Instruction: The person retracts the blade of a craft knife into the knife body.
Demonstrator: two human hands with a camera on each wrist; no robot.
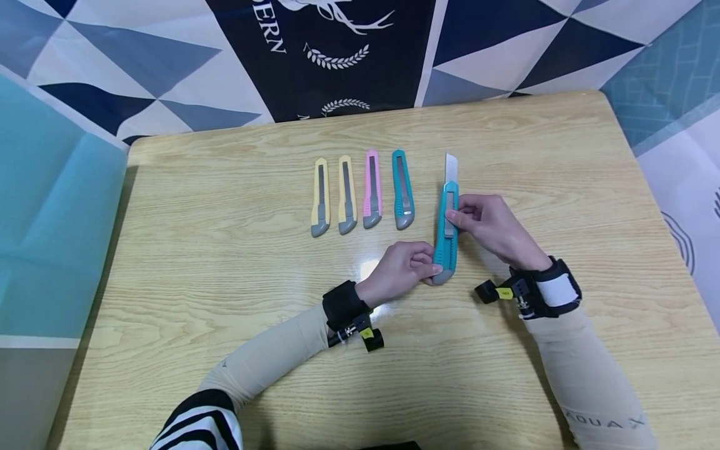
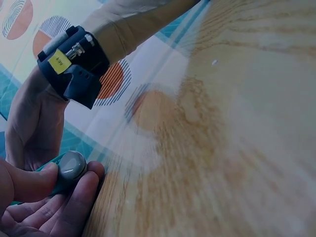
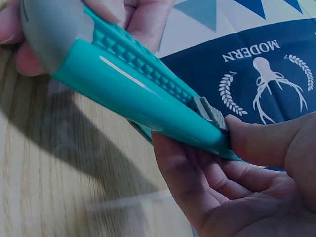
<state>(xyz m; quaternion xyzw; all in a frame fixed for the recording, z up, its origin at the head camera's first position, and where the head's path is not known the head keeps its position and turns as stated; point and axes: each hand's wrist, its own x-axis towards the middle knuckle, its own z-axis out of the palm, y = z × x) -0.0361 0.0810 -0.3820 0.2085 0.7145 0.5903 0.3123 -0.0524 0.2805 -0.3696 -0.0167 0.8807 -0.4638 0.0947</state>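
Note:
A teal utility knife stands out over the right-centre of the table, its silver blade extended toward the far edge. My left hand pinches its grey end cap between thumb and fingers. Higher up the body, my right hand grips the handle, fingers curled beneath it. In the right wrist view the right thumb presses against the grey slider, beside a ridged track. The blade is hidden in both wrist views.
Left of the held knife, a row of utility knives lies with blades retracted: two yellow, the outer one and the inner one, a pink one and another teal one. Patterned cloth borders the wooden table's far edge.

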